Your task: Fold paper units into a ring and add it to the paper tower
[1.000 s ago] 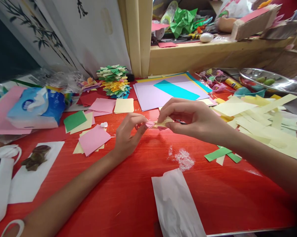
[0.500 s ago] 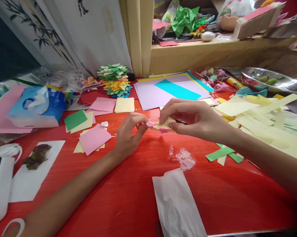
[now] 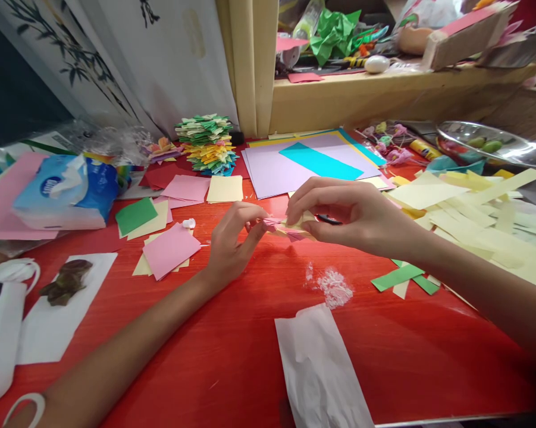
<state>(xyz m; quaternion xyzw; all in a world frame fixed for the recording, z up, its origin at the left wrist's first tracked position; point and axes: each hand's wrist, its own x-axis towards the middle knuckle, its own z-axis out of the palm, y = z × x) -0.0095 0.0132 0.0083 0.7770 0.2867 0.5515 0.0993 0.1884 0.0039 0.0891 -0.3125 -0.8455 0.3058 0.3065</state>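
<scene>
A small pink and cream folded paper piece [image 3: 290, 229] is held between both hands above the red table [image 3: 232, 356]. The fingertips of my left hand [image 3: 236, 241] pinch its left end. On the other end, the thumb and fingers of my right hand [image 3: 343, 211] close over the cream part and hide some of it. Below lies a white smear [image 3: 334, 288] on the tabletop, with a crumpled white paper sheet [image 3: 321, 368] in front of it. Left of my left hand rest pink paper squares [image 3: 172, 251] over cream ones, beside a small white cap-like thing [image 3: 188, 223].
A stack of folded green, yellow and blue paper pieces [image 3: 209, 142] stands at the back. Lilac sheets [image 3: 268, 169] with a turquoise strip lie beside it. Cream paper strips [image 3: 491, 232] pile up at right, near a metal bowl [image 3: 517, 151]. A tissue pack [image 3: 66, 193] sits at left.
Both hands keep hold of the folded paper with hardly any movement. My right hand's fingers have shifted very slightly left, and more of a dark object behind them shows.
</scene>
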